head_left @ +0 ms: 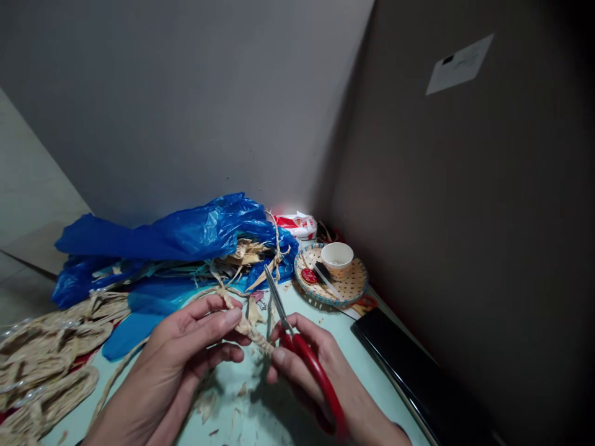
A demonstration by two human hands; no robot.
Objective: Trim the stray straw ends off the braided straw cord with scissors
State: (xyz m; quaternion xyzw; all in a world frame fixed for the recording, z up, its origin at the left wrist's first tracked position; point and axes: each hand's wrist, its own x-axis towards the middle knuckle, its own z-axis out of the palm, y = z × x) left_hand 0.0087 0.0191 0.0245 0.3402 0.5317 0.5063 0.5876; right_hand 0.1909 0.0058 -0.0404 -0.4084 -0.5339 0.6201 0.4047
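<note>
Red-handled scissors sit in the right hand, whose fingers are curled through and around the loops, closed on the handles. The scissors' long axis runs from the handle low near the wrist up and to the left; the grey blades point away from the person toward the blue plastic, and whether they stand parted I cannot tell. The left hand is partly closed, thumb and forefinger pinching a braided straw strip, the other fingers loosely bent beneath it. The strip lies slantwise between the two hands, its near end touching the right fingertips, its far end rising up and to the left over the left fingers toward the heap of loose straw. The scissor blades cross just beside the strip's right-hand end.

Both hands hover over a pale green table scattered with small straw scraps. Beyond them lies a crumpled blue plastic bag with the loose straw spilling from it. To the left are woven straw pieces stacked flat. To the right, near the wall corner, a round woven tray carries a small cup and a red round lid. Behind it lies a red and white packet. A dark flat slab lies along the table's right edge
</note>
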